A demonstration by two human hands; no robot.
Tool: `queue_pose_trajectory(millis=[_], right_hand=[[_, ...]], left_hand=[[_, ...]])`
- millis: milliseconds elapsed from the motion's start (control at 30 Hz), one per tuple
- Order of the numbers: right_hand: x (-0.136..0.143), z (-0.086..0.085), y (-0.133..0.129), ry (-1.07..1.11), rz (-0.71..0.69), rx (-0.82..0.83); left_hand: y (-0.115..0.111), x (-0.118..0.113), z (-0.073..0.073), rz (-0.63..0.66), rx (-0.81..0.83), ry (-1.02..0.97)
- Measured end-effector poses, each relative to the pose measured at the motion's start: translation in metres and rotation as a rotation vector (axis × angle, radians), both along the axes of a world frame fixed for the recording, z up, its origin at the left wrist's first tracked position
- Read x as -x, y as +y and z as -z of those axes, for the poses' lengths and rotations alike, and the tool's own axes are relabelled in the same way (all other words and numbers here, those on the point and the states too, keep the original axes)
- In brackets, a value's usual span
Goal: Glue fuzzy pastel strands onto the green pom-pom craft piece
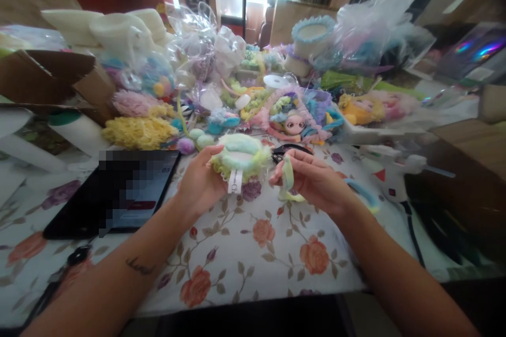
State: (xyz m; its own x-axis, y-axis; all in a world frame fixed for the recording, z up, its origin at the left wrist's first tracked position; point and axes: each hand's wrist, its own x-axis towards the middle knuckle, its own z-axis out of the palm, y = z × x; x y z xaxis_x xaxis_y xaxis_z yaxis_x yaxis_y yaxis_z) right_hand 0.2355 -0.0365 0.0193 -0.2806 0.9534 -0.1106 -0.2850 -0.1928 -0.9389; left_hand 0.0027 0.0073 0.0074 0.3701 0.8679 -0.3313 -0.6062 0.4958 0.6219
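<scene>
My left hand grips the left side of a fluffy ring-shaped piece, mint green on top with a curly yellow-green fringe. A white printed tag hangs from its near edge. In my right hand, thumb and fingers pinch a soft pale yellow-green strip, whose lower end curls over the cloth. The strip and the ring are apart. Just behind my right fingers lies a black-handled cutting tool, partly hidden. A blue and yellow fuzzy strip lies beside my right wrist.
A tablet lies on the flowered tablecloth at left. To the right are a white glue gun and its cord. Behind stand yarn bundles, a doll-faced piece, plastic bags and a cardboard box.
</scene>
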Motion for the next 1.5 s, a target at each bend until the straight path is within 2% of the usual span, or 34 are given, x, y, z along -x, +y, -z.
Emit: queue_pose_trajectory(millis=[133,233,300,433,533,633,733,800,867,1033,1100,1200,1300,1367,1500], right_hand=[[0.0,-0.001,0.0,0.174,-0.046,0.057],[-0.005,-0.005,-0.001,0.116,-0.047,0.007],[-0.009,-0.008,-0.002,-0.046,0.061,-0.128],[-0.008,-0.012,-0.008,-0.529,0.351,-0.508],[0.002,-0.012,-0.013,-0.795,0.349,-0.651],[0.01,-0.009,-0.015,-0.936,0.321,-0.77],[0.008,-0.004,-0.009,-1.002,0.447,-0.86],[0.005,-0.001,-0.003,-0.973,0.468,-0.805],[0.003,0.002,0.002,-0.846,0.406,-0.67],[0.0,-0.001,0.007,-0.262,0.33,-0.319],[-0.002,-0.005,0.008,-0.096,0.303,-0.254],[-0.004,-0.012,0.009,0.039,0.272,-0.224],[-0.006,-0.018,0.008,0.109,0.271,-0.218],[-0.008,-0.019,0.006,0.078,0.27,-0.213],[-0.007,-0.017,0.002,-0.251,0.281,-0.293]], left_hand=[[-0.001,0.002,0.008,0.12,-0.013,-0.014],[-0.004,0.001,0.011,0.209,-0.026,-0.045],[-0.007,0.0,0.011,0.276,-0.023,-0.064],[-0.014,-0.003,0.01,0.377,-0.013,-0.051],[-0.018,-0.006,0.01,0.407,-0.022,-0.008],[-0.02,-0.008,0.01,0.423,-0.036,0.013],[-0.021,-0.008,0.01,0.44,-0.042,0.016],[-0.02,-0.008,0.009,0.439,-0.045,0.022],[-0.02,-0.007,0.008,0.43,-0.044,0.025],[-0.021,-0.007,0.007,0.421,-0.039,0.051],[-0.021,-0.007,0.007,0.412,-0.031,0.069],[-0.02,-0.007,0.006,0.41,-0.019,0.093],[-0.021,-0.007,0.004,0.419,-0.028,0.099],[-0.021,-0.007,0.004,0.427,-0.042,0.089],[-0.021,-0.006,0.006,0.433,-0.069,0.05]])
